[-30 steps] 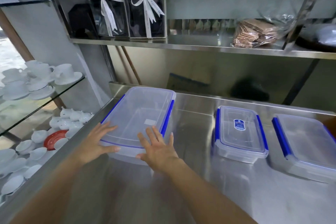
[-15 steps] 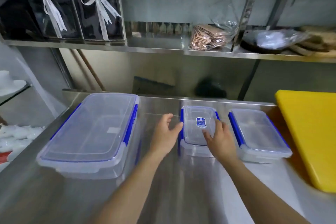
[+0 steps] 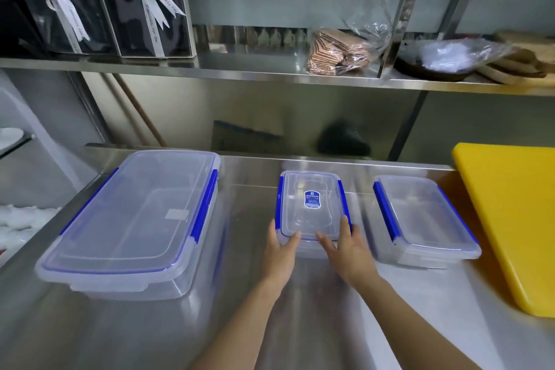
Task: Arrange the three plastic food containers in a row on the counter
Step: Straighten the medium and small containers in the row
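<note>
Small clear plastic container with blue side clips and a blue label on its lid (image 3: 312,207) sits on the stainless steel counter (image 3: 300,324), in the middle of the three. Both forearms reach in from the lower edge, converging on this container's near end. Left hand (image 3: 280,252) cups its near-left corner, thumb up along the side, fingers curled over the lid edge; right hand (image 3: 348,248) cups the near-right corner, fingers loosely together on the lid rim. Each hand grips the container, neither flat nor spread.

Left of the small container, well apart, lies the large clear plastic container with blue clips (image 3: 135,219). Right of it, near but not touching, lies the medium clear plastic container with blue clips (image 3: 423,216); beyond that, a thick yellow cutting board (image 3: 516,219) is cut off by the right edge.

The hands hide the small container's near wall, and slight blur softens the fingertips. The label's print is too small to read. Elbows fall outside the view.
</note>
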Available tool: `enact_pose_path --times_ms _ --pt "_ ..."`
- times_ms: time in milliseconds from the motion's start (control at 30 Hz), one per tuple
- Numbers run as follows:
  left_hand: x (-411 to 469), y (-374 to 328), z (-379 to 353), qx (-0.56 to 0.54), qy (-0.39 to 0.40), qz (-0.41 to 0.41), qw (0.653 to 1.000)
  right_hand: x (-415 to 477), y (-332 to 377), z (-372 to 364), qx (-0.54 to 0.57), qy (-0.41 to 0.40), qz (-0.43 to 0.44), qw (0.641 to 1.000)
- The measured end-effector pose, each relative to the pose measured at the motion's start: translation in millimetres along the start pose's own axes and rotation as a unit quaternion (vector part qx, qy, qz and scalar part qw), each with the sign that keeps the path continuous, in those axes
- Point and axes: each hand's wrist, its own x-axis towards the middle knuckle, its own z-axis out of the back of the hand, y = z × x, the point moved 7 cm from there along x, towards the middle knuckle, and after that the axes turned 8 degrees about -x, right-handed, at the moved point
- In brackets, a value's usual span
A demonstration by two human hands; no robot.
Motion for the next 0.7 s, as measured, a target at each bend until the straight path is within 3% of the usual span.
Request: enact_pose_path --times_ms 533,633,700 --pt "17 0 35 0.007 0.012 -0.033 0.999 6 27 -19 -0.076 0.035 0.017 0.996" --pt "17 3 37 0.028 0.006 -0.03 0.999 8 25 -15 -0.073 0.051 0.025 0.996" --pt "13 -1 41 0.103 -0.048 -0.043 0.993 11 23 -2 -0.049 0.043 0.031 0.997"
